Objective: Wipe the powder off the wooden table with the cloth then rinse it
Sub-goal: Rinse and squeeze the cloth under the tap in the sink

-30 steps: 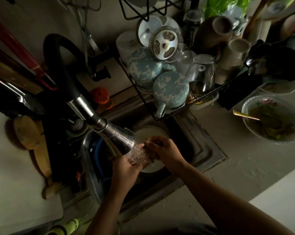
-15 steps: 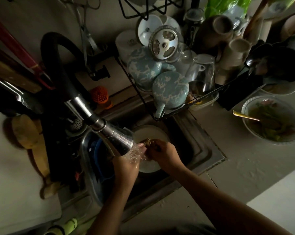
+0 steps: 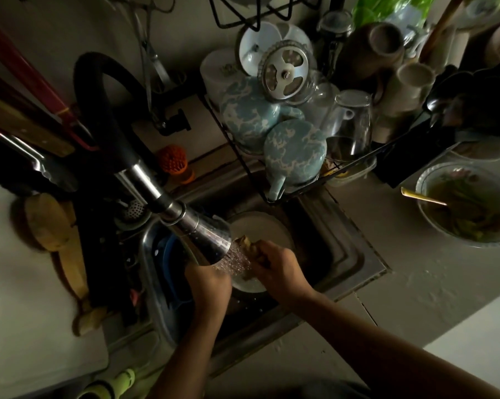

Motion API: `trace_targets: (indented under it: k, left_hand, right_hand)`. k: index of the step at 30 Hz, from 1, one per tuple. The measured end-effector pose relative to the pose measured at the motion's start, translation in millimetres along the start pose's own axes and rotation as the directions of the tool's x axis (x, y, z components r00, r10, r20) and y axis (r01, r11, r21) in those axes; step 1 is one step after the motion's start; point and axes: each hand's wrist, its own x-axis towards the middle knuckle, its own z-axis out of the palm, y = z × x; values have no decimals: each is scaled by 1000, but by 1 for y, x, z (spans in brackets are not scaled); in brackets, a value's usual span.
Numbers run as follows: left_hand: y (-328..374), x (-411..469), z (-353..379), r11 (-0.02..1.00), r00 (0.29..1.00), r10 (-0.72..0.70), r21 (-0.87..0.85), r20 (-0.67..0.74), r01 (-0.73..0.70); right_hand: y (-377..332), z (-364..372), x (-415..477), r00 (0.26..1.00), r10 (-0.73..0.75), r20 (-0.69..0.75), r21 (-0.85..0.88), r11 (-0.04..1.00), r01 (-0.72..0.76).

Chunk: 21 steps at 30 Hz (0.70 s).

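Observation:
Both hands are over the sink (image 3: 355,251), under the spray of the pull-out faucet head (image 3: 205,234). A small yellowish-brown cloth (image 3: 247,244) sticks out above my right hand (image 3: 277,269), whose fingers are curled round it. My left hand (image 3: 208,283) is just left of it, under the falling water, fingers curled toward the cloth; whether it grips the cloth is hidden by the spray. A white plate (image 3: 266,228) lies in the sink beneath the hands.
A wire dish rack (image 3: 243,151) with blue mottled mugs (image 3: 295,151), glasses and lids overhangs the sink's far right. A bowl with a spoon (image 3: 467,205) stands on the right counter. A white cutting board (image 3: 27,298) and wooden utensils lie left. A metal basin (image 3: 156,283) sits in the sink's left part.
The cloth has turned up so its end now shows above my right hand. Both hands have kept working it under the running water, shifting only slightly.

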Motion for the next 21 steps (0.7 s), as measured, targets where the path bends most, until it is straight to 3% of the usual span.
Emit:
trace_targets:
  k: [2, 4, 6, 9, 11, 13, 15, 18, 21]
  left_hand:
    - [1, 3, 1, 999, 999, -43, -23, -27, 42]
    - [7, -4, 2, 996, 998, 45, -77, 54, -41]
    - [8, -10, 1, 987, 990, 46, -160, 130, -25]
    - [8, -2, -4, 966, 990, -126, -219, 62, 137]
    - [11, 7, -8, 862, 944, -327, -397, 37, 315]
    - [16, 13, -12, 666, 863, -480, -574, 159, 476]
    - [15, 14, -12, 582, 826, -475, -594, 305, 555]
    - [4, 10, -11, 741, 864, -377, -451, 334, 497]
    - [4, 5, -14, 891, 928, -186, -341, 324, 298]
  right_hand:
    - [-3, 0, 5, 1000, -20, 3, -63, 998, 21]
    - [-4, -5, 13, 999, 26, -28, -43, 999, -27]
    - [-6, -6, 15, 996, 82, -30, 35, 996, -81]
    - [-4, -2, 5, 999, 40, 12, 96, 995, -41]
    - [6, -1, -4, 995, 24, 98, 57, 998, -29]
    - [15, -2, -8, 990, 39, 135, -17, 999, -37]
    - [17, -1, -9, 992, 71, 102, 73, 994, -79]
    - [12, -3, -8, 988, 147, 52, 447, 881, -154]
    - [11, -8, -5, 989, 143, 32, 548, 825, -137]
